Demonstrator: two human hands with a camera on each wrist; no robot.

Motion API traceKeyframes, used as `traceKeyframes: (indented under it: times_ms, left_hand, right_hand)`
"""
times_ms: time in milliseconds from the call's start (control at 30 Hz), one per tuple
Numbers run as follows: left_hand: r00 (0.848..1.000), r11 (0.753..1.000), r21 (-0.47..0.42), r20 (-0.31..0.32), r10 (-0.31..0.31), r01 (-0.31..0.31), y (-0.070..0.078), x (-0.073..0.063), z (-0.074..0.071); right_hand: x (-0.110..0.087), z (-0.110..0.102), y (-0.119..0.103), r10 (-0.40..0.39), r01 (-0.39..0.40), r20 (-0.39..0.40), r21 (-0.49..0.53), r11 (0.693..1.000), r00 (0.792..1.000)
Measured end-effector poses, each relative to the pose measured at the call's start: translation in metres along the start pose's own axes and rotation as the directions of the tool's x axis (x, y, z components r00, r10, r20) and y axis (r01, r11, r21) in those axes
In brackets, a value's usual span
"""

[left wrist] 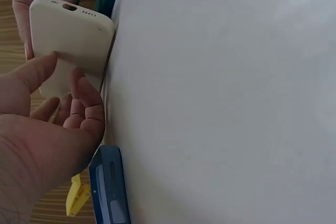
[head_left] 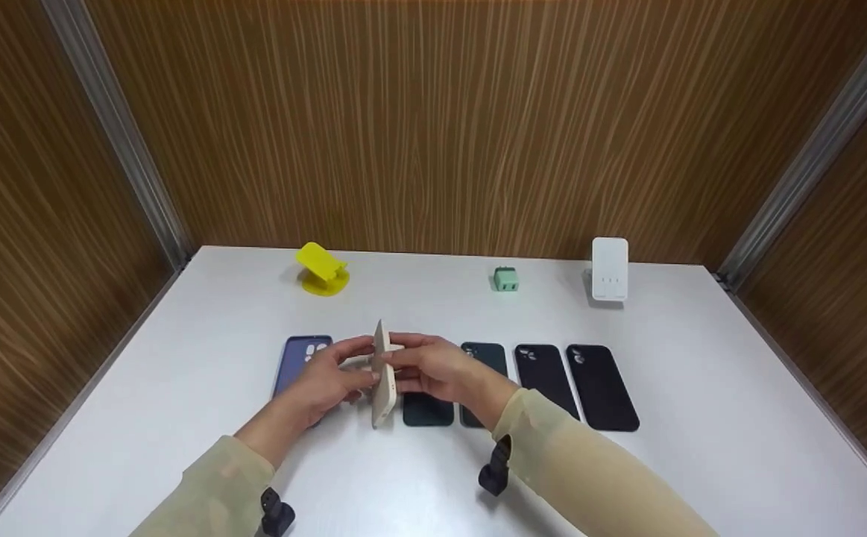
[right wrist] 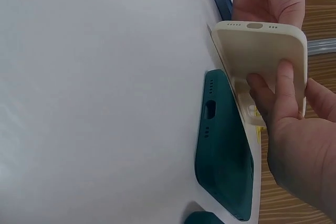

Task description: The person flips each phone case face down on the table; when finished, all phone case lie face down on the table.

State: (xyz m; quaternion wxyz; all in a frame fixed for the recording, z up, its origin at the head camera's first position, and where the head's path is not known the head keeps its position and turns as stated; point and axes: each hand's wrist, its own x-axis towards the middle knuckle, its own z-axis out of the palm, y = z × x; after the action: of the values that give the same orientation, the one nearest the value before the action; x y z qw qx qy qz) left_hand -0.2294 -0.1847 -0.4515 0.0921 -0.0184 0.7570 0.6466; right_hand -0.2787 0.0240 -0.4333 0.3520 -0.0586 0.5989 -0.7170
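A cream phone case [head_left: 385, 388] stands on its long edge between my two hands, close over the table. My right hand [head_left: 437, 365] holds it, with two fingertips on its hollow inner side and another finger outside its rim [right wrist: 303, 72]. On the other side, my left hand [head_left: 321, 384] touches the flat back with the thumb and a fingertip, its fingers loosely bent. In the left wrist view the case's bottom edge [left wrist: 69, 8], with its port cutout, faces up. A blue phone case [head_left: 295, 365] lies by my left hand, and a dark green case [head_left: 428, 410] lies beside my right.
Further right lie another dark green case [head_left: 484, 350] and two black cases [head_left: 545, 373], [head_left: 603, 388] in a row. Behind them stand a yellow phone stand [head_left: 321, 265], a mint green plug adapter [head_left: 506, 279] and a white stand-like device [head_left: 610, 268]. Wood-grain panels [head_left: 433, 134] enclose the white table [head_left: 142, 373].
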Motion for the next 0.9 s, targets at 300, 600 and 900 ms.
traceKeyframes:
  times_ms: [300, 600, 900]
  left_hand:
    - [0.998, 0.998, 0.022, -0.026, -0.049, 0.05, 0.006, -0.001, 0.001]
    - [0.997, 0.996, -0.052, 0.01, -0.071, 0.071, 0.007, 0.0, 0.0]
    - [0.999, 0.996, 0.076, -0.022, -0.034, 0.036, 0.012, -0.001, -0.007]
  right_hand:
    - [-0.005, -0.004, -0.004, -0.03, 0.03, -0.006, 0.033, 0.999, 1.0]
    - [-0.009, -0.006, -0.008, -0.068, 0.066, 0.022, 0.07, 0.995, 0.997]
    - [-0.01, -0.006, -0.005, -0.089, 0.089, 0.003, 0.03, 0.996, 0.996]
